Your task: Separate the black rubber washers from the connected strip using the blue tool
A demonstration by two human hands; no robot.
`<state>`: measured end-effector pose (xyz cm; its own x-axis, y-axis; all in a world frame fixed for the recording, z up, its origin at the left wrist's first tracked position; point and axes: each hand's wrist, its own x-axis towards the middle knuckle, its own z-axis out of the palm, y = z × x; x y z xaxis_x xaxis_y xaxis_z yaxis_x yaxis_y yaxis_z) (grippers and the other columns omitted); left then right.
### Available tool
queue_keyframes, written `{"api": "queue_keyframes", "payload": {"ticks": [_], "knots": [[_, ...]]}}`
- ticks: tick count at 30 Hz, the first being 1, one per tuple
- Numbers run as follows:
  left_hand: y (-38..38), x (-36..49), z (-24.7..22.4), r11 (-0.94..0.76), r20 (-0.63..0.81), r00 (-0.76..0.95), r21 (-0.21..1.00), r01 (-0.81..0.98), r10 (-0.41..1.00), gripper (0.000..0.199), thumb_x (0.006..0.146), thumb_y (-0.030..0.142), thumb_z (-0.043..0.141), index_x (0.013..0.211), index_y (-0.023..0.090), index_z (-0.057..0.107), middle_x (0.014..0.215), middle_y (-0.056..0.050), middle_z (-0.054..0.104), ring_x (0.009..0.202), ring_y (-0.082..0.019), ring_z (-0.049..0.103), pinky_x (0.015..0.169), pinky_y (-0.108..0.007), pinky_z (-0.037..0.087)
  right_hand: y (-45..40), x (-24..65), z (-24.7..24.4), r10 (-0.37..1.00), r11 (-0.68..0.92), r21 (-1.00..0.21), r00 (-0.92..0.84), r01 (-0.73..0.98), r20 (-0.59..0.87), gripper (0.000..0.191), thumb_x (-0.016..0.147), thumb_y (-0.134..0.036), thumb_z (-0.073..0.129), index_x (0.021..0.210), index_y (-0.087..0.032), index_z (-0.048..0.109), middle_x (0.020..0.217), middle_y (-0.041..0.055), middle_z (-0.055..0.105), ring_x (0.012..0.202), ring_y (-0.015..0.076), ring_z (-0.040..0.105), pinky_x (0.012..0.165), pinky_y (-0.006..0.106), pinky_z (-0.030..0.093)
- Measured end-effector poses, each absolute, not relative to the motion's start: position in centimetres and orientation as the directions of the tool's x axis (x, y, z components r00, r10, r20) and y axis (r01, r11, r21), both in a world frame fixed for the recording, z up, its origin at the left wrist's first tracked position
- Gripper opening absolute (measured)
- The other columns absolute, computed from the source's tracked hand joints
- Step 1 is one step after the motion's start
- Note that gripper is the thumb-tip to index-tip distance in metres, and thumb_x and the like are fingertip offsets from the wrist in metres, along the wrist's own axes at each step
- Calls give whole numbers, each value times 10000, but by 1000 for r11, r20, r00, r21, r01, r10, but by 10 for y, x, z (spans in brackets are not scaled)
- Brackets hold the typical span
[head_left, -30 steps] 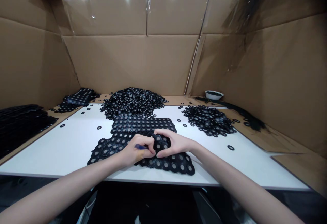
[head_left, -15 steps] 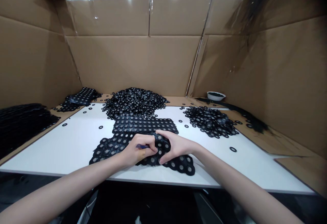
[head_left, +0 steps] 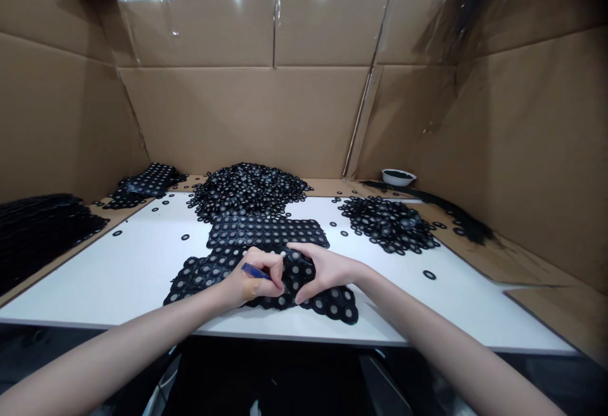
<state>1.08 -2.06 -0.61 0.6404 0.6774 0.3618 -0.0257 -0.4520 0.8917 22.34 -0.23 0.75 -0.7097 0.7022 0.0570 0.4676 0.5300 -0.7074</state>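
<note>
My left hand is closed round a slim blue-handled tool, whose tip is hidden by the fingers, so its exact kind does not show. It works against a black moulded rubber sheet dotted with pale round discs, at the table's front. My right hand grips a bent-up part of the same sheet, thumb in front and fingers at the top. The sheet's right end lies on the table under that hand. Just behind lies another black dotted sheet.
A large heap of black rings stands at the back of the white table, a smaller ring pile to the right. Stacked black sheets lie at left. A white bowl sits back right. Cardboard walls surround the table.
My left hand has drawn back slightly left and turned, so more of the blue handle shows. My right hand keeps its hold on the sheet. The view has shifted slightly.
</note>
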Motion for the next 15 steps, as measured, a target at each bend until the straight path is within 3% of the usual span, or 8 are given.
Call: {"api": "queue_keyframes", "payload": {"ticks": [9,15], "knots": [[-29,12,6,-555,325,718,825,103,616,225,710,258,625,542,109,609,518,-12,567,483,-100,481,504,-199,343,-2,226,3,715,514,-713,-697,477,49,949,495,-464,826,1321,-195,444,1306,83,503,1194,284,467,1028,390,369],[-28,12,4,-572,351,723,817,75,596,232,716,263,608,540,114,600,518,-8,566,476,-96,478,498,-191,350,-2,225,5,699,538,-701,-712,468,62,944,503,-463,823,1331,-209,448,1296,78,512,1183,289,477,1019,391,377]]}}
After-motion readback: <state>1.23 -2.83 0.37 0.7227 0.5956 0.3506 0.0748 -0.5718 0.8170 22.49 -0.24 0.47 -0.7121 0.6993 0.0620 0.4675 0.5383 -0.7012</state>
